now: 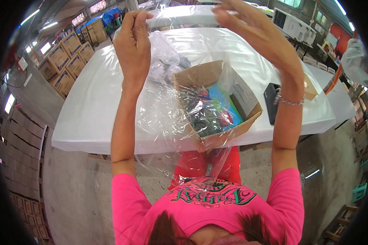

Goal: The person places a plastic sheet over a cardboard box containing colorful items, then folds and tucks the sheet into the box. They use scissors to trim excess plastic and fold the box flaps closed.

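Our left hand (pixel 133 45) pinches one plastic film (pixel 157 118); right hand (pixel 249 26), we can't tell; one carton (pixel 233 132) sits at the near table edge (pixel 94 146).

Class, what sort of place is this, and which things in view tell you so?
It is probably a warehouse or workshop: cardboard boxes are stacked at the left, the floor looks like concrete, and a large table covered in shiny white sheeting stands in the middle.
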Action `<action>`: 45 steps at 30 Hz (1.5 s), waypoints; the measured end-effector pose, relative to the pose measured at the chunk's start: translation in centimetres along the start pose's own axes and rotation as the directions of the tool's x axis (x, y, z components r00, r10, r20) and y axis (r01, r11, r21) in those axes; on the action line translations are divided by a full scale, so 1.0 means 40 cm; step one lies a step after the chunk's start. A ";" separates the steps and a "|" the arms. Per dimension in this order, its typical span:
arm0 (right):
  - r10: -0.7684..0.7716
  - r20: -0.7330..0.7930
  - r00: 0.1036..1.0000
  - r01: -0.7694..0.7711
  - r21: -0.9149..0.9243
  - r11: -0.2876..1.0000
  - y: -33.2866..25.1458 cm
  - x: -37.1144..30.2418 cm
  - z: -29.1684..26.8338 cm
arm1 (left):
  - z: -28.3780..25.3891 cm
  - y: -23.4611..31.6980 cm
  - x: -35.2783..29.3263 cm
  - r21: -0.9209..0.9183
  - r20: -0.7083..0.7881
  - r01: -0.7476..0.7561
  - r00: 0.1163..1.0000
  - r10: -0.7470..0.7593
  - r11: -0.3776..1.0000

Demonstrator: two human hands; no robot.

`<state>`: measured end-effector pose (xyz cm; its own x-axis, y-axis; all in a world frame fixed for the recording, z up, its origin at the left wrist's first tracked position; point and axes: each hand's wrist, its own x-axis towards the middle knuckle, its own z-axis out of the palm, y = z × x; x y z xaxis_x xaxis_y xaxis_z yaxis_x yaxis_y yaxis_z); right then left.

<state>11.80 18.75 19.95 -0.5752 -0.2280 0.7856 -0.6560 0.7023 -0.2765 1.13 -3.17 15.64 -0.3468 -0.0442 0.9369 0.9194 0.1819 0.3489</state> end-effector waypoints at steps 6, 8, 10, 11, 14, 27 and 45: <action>-0.072 -0.051 0.996 0.068 -0.066 0.995 -0.036 0.089 0.089 | 0.027 0.036 -0.020 0.114 0.037 -0.145 0.989 0.142 0.983; -0.108 0.015 0.994 0.108 0.031 0.994 -0.038 0.094 0.085 | 0.025 0.047 -0.023 0.168 0.043 -0.176 0.984 0.171 0.970; -0.116 0.050 0.992 0.110 0.108 0.988 -0.053 0.088 0.089 | 0.023 0.039 -0.020 0.157 0.033 -0.222 0.975 0.219 0.962; -0.106 0.050 0.993 0.098 0.140 0.985 -0.063 0.076 0.094 | 0.024 0.034 -0.020 0.151 0.030 -0.243 0.970 0.242 0.958; -0.080 0.027 0.996 0.077 0.121 0.990 -0.057 0.071 0.107 | 0.023 0.029 -0.019 0.098 0.052 -0.240 0.970 0.235 0.966; 0.251 -0.354 0.901 -0.194 0.190 0.962 0.130 0.069 0.037 | -0.098 -0.025 -0.064 0.263 0.491 0.231 0.804 -0.336 0.937; 0.619 -0.286 0.731 -0.437 0.500 0.748 0.515 -0.146 -0.223 | -0.329 -0.291 0.020 0.108 0.595 0.672 0.547 -0.589 0.733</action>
<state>6.01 40.59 14.60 -0.6867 0.4610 0.5621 -0.4834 0.2880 -0.8267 -7.42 -18.27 12.61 -0.8416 0.4532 0.2937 0.4208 0.2096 0.8826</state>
